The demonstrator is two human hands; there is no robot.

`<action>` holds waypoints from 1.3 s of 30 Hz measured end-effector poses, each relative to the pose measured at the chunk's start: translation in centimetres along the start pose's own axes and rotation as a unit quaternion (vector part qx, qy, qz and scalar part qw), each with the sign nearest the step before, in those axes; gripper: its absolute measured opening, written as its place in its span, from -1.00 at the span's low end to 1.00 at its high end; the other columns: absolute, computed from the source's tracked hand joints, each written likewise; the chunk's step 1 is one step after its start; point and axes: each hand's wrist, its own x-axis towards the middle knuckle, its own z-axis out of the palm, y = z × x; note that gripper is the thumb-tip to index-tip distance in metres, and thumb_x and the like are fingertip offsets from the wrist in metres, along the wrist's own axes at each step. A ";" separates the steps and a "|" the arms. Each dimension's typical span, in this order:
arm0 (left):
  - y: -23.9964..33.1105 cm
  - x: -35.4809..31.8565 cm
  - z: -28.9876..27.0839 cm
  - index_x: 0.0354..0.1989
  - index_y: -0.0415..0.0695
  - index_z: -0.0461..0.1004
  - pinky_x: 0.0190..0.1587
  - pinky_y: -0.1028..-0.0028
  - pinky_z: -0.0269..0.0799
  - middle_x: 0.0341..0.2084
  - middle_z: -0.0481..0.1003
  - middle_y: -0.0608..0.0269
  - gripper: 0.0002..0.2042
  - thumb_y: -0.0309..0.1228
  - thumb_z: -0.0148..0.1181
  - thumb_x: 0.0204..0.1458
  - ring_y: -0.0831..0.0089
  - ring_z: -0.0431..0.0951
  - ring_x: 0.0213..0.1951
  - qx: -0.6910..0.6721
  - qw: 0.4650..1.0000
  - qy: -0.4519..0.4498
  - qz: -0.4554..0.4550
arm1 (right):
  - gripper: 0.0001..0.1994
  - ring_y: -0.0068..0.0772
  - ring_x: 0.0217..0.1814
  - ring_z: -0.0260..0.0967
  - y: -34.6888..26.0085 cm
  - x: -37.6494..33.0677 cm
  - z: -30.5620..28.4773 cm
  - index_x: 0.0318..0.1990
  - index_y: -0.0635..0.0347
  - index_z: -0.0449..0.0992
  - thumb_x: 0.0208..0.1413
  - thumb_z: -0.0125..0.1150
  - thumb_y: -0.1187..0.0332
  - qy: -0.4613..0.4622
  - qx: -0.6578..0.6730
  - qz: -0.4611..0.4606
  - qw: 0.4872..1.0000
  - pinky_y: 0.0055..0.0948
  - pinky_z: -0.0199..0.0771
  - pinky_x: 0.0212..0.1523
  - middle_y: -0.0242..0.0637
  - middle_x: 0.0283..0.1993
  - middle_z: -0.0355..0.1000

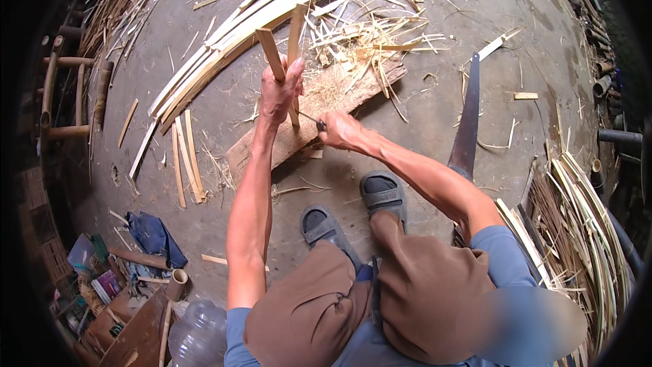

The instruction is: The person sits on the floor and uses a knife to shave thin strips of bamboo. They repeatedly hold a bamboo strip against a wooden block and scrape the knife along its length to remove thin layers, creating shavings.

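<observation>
My left hand (276, 95) is closed around a split bamboo piece (269, 51), whose two upper arms spread apart in a V. Its lower end meets the wooden board (251, 153) on the floor; whether the two arms join inside my grip is hidden. Just right of it, my right hand (339, 130) is wrapped around the dark handle of a thin-bladed knife (309, 117). The narrow blade points left to the bamboo's lower end and seems to touch it. Pale shavings (360, 44) are heaped over the board's far half.
Long bamboo strips (224, 47) lie in a curve beyond my hands. A handsaw (466, 119) lies to the right. More bundled strips (587, 211) fill the right side. At lower left are a clear plastic bottle (197, 333) and a blue cloth (156, 238). My sandaled feet are near the board.
</observation>
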 end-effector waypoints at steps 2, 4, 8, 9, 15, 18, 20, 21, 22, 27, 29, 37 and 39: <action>-0.6 -0.4 0.2 -0.45 -0.07 0.33 -0.62 0.59 0.25 -0.70 0.28 0.50 -0.74 -0.27 0.13 0.28 0.71 0.28 -0.67 -0.017 1.000 0.003 0.013 | -0.79 0.22 -0.35 0.52 0.3 -0.3 -0.3 -0.34 0.38 0.54 -0.02 0.14 0.37 -0.007 0.007 -0.024 1.000 -0.02 0.53 -0.29 0.19 -0.44 0.50; -1.0 -0.8 -0.4 -0.44 -0.06 0.33 -0.66 0.60 0.19 -0.71 0.24 0.53 -0.72 -0.22 0.14 0.28 0.72 0.24 -0.69 -0.025 0.998 0.021 0.047 | -0.78 0.26 -0.30 0.52 -1.6 -0.7 -0.8 -0.32 0.36 0.55 0.00 0.17 0.34 -0.083 0.075 0.026 0.993 0.00 0.54 -0.25 0.19 -0.41 0.52; -3.4 -0.9 -0.5 -0.45 -0.08 0.32 -0.67 0.62 0.17 -0.72 0.22 0.54 -0.66 -0.13 0.19 0.24 0.72 0.23 -0.70 0.100 0.987 0.070 0.109 | -0.75 0.26 -0.19 0.53 -1.1 -0.5 -0.2 -0.30 0.35 0.55 0.02 0.19 0.29 -0.088 0.024 0.060 0.994 0.00 0.54 -0.15 0.18 -0.34 0.53; -2.9 -1.0 -0.6 -0.46 -0.08 0.32 -0.66 0.61 0.18 -0.71 0.22 0.54 -0.65 -0.10 0.18 0.23 0.71 0.23 -0.69 0.101 0.984 0.081 0.120 | -0.74 0.26 -0.17 0.52 -0.9 -0.3 0.3 -0.30 0.35 0.55 0.03 0.20 0.28 -0.050 -0.030 0.026 0.998 0.00 0.54 -0.13 0.18 -0.33 0.53; -2.4 -1.6 -0.9 -0.55 -0.16 0.35 -0.61 0.48 0.17 -0.76 0.24 0.48 -0.54 -0.03 0.26 0.16 0.61 0.23 -0.65 0.084 0.979 0.142 0.122 | -0.81 0.16 -0.35 0.54 -0.5 -0.6 0.7 -0.39 0.39 0.47 0.00 0.09 0.39 -0.207 0.083 0.082 0.971 -0.04 0.52 -0.34 0.19 -0.47 0.48; -2.4 -1.3 0.8 -0.54 -0.14 0.35 -0.61 0.46 0.14 -0.73 0.26 0.51 -0.59 -0.11 0.27 0.18 0.63 0.15 -0.64 0.168 0.953 0.168 0.187 | -0.81 0.21 -0.37 0.53 1.4 -2.5 2.6 -0.47 0.38 0.45 0.04 0.10 0.39 0.160 -0.067 -0.157 0.972 0.05 0.53 -0.33 0.16 -0.49 0.49; -2.7 -1.1 0.5 -0.54 -0.13 0.34 -0.61 0.48 0.17 -0.72 0.26 0.51 -0.60 -0.11 0.26 0.19 0.63 0.18 -0.65 0.128 0.965 0.178 0.146 | -0.82 0.24 -0.36 0.52 2.1 -2.5 2.3 -0.46 0.36 0.44 0.03 0.10 0.39 0.078 -0.075 -0.108 0.988 0.05 0.52 -0.31 0.18 -0.47 0.48; -2.3 -0.9 0.1 -0.53 -0.12 0.34 -0.60 0.49 0.18 -0.72 0.26 0.51 -0.61 -0.12 0.26 0.19 0.63 0.19 -0.65 0.108 0.968 0.186 0.128 | -0.83 0.26 -0.35 0.51 1.8 -2.3 1.8 -0.46 0.36 0.43 0.03 0.10 0.39 0.038 -0.081 -0.088 0.992 0.05 0.52 -0.31 0.20 -0.47 0.47; -1.8 -1.4 -0.6 -0.46 -0.08 0.34 -0.66 0.60 0.17 -0.68 0.27 0.52 -0.66 -0.13 0.23 0.20 0.72 0.29 -0.66 0.016 0.980 0.159 0.121 | -0.83 0.28 -0.33 0.49 0.8 -3.3 1.6 -0.44 0.36 0.45 0.00 0.12 0.38 0.004 -0.076 -0.061 0.995 0.03 0.50 -0.29 0.22 -0.44 0.47; 3.2 -4.8 -9.8 -0.36 -0.05 0.31 -0.50 0.52 0.15 -0.64 0.16 0.44 -0.58 0.02 -0.19 0.37 0.58 0.13 -0.59 -0.296 0.930 0.216 0.016 | -0.83 0.29 -0.25 0.46 2.1 -11.0 2.2 -0.31 0.35 0.50 -0.01 0.15 0.40 -0.010 0.051 -0.069 0.996 0.02 0.46 -0.26 0.21 -0.39 0.46; 3.8 -6.1 -11.9 -0.38 -0.09 0.34 -0.61 0.55 0.20 -0.68 0.20 0.45 -0.56 0.00 -0.23 0.38 0.61 0.16 -0.67 -0.279 0.939 0.192 -0.062 | -0.77 0.00 -0.41 0.48 2.8 -12.0 2.1 -0.18 0.31 0.53 0.07 0.20 0.34 0.047 0.090 -0.065 0.993 -0.12 0.45 -0.34 0.10 -0.48 0.43; 3.5 -14.7 -2.8 -0.45 -0.08 0.34 -0.71 0.65 -0.03 -0.77 0.13 0.56 -0.51 0.08 -0.13 0.33 0.72 0.08 -0.73 -0.219 0.884 -0.148 -0.385 | -0.45 -0.58 -0.56 0.32 -7.2 -5.3 -4.6 -0.08 0.35 0.56 0.12 0.31 -0.07 0.102 0.364 0.005 0.926 -0.48 0.32 -0.55 -0.37 -0.58 0.39; 4.0 -15.6 -1.2 -0.47 -0.08 0.33 -0.71 0.64 -0.04 -0.79 0.11 0.56 -0.50 0.09 -0.12 0.32 0.72 0.05 -0.73 -0.224 0.867 -0.203 -0.396 | -0.51 -0.58 -0.60 0.31 -7.4 -4.1 -5.4 -0.23 0.27 0.54 0.11 0.33 -0.09 0.046 0.370 0.054 0.926 -0.48 0.30 -0.61 -0.38 -0.58 0.39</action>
